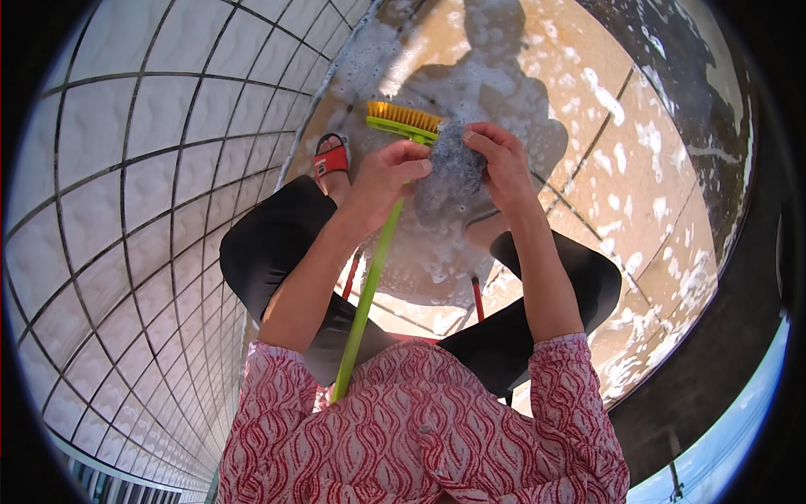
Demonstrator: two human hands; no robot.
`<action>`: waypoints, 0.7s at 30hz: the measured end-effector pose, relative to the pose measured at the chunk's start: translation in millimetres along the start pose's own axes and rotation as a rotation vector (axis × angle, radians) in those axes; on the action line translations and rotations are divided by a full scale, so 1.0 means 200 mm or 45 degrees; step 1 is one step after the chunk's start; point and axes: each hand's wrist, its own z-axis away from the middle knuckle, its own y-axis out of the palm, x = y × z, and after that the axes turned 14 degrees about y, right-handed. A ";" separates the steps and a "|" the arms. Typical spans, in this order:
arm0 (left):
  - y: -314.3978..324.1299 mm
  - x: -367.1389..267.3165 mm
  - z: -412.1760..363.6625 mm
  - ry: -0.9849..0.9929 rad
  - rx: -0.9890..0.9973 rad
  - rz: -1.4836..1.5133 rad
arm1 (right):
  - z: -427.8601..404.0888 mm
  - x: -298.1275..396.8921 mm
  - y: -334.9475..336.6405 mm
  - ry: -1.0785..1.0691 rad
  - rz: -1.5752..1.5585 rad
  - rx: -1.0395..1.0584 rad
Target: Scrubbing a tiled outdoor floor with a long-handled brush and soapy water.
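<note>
A grey, tangled scouring pad or wad of mesh [454,169] hangs between my two hands. My left hand [393,177] pinches near its left edge with thumb and forefinger; whether they grip the pad is hard to tell. At its upper right, my right hand [499,160] holds the wad by the edge. Behind my left hand lies a scrub brush with yellow bristles and a green head [403,123]. Its long green handle [371,283] runs under my left hand and forearm down to my lap, leaning there.
A white tiled wall [157,157] rises on the left. Soapy water and foam cover parts of the beige tiled floor [617,183]. A red sandal [332,159] is on my left foot beside the wall. Red stool legs [478,299] show between my knees. Dark wet ground [711,107] borders the right.
</note>
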 end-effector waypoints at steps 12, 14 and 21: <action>-0.04 0.06 -0.01 0.137 -0.042 -0.342 | 0.03 -0.05 0.08 -0.147 0.324 0.066; -0.04 0.06 -0.01 0.133 -0.007 -0.486 | 0.02 -0.05 0.07 -0.187 0.477 0.004; -0.04 0.02 -0.02 0.083 -0.049 -0.558 | 0.06 0.01 0.07 -0.375 1.068 -0.424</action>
